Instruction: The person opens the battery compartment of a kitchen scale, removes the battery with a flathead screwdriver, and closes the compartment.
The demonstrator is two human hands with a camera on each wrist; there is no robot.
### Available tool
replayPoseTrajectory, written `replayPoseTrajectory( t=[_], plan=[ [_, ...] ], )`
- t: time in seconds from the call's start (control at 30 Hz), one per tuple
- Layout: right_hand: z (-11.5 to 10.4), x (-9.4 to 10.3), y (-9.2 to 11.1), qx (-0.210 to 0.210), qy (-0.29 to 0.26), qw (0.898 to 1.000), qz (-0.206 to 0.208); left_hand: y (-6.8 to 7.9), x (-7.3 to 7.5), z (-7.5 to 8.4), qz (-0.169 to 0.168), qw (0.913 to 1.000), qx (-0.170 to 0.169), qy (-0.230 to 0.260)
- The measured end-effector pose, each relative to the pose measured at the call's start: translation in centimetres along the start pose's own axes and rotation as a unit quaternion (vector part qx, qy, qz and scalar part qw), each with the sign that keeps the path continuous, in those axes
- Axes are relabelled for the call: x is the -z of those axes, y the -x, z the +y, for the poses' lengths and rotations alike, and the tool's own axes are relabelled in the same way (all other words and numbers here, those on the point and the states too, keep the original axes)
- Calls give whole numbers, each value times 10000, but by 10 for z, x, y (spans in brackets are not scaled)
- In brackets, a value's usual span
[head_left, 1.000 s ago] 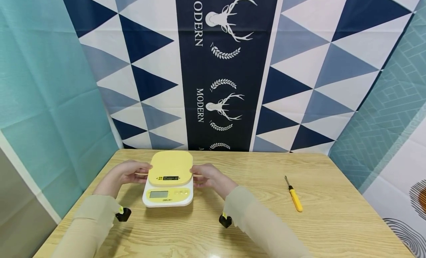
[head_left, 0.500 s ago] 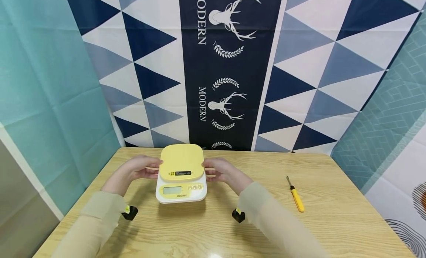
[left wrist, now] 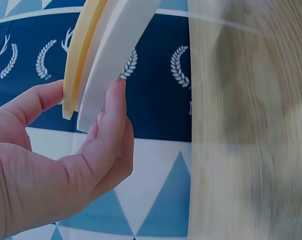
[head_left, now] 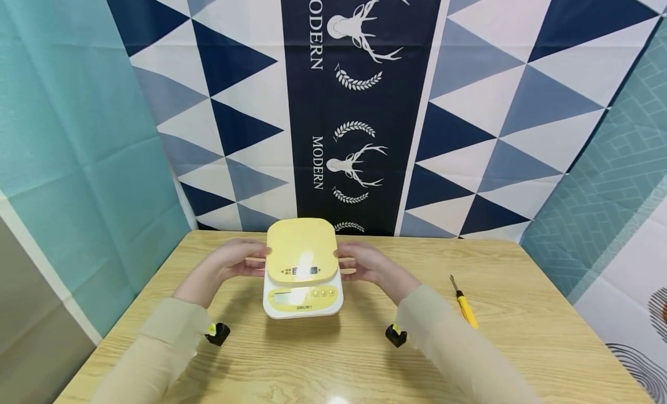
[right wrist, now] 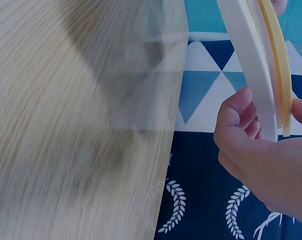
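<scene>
A digital kitchen scale (head_left: pixel 302 250), white with a yellow top plate, is held up off the wooden table, its display side toward me. My left hand (head_left: pixel 239 260) grips its left edge, and my right hand (head_left: pixel 367 262) grips the right edge. In the left wrist view the left hand (left wrist: pixel 85 145) has its thumb on the yellow plate and its fingers against the white underside of the scale (left wrist: pixel 115 55). A similar pinch shows in the right wrist view, where the right hand (right wrist: pixel 261 145) holds the scale (right wrist: pixel 256 65) between thumb and fingers.
A screwdriver (head_left: pixel 465 305) with a yellow handle lies on the wooden table (head_left: pixel 521 346) at the right, partly behind my right sleeve. Patterned cloth (head_left: pixel 344 103) hangs at the table's back edge, and teal cloth (head_left: pixel 88 132) hangs along the left.
Both hands have carried the scale to the right and slightly up. The head view has shifted a little. The screwdriver's handle end is now covered by my right sleeve.
</scene>
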State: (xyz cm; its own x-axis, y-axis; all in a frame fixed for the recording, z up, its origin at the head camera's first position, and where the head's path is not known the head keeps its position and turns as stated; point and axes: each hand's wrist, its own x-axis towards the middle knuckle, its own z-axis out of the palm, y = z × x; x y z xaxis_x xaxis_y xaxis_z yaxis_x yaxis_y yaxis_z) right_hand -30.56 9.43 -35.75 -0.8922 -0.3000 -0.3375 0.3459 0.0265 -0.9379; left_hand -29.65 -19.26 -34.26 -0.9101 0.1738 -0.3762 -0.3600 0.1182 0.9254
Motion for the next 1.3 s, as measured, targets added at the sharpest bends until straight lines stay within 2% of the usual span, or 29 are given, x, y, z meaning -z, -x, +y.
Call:
replayPoseTrajectory(
  t=[0.43, 0.77, 1.0, 1.3],
  plan=[
    [-5, 26, 10, 416, 352, 9984, -121, 1, -19, 7, -215, 9989, -423, 11],
    [-4, 44, 19, 930, 705, 9928, -260, 5, -35, 9, -154, 9965, -817, -32],
    [-3, 55, 25, 1315, 828, 9872, -351, 3, -45, 5, -116, 9913, -1299, -189],
    [-2, 64, 32, 1585, 1010, 9817, -307, 0, -54, -1, -131, 9835, -1784, -277]
  ],
)
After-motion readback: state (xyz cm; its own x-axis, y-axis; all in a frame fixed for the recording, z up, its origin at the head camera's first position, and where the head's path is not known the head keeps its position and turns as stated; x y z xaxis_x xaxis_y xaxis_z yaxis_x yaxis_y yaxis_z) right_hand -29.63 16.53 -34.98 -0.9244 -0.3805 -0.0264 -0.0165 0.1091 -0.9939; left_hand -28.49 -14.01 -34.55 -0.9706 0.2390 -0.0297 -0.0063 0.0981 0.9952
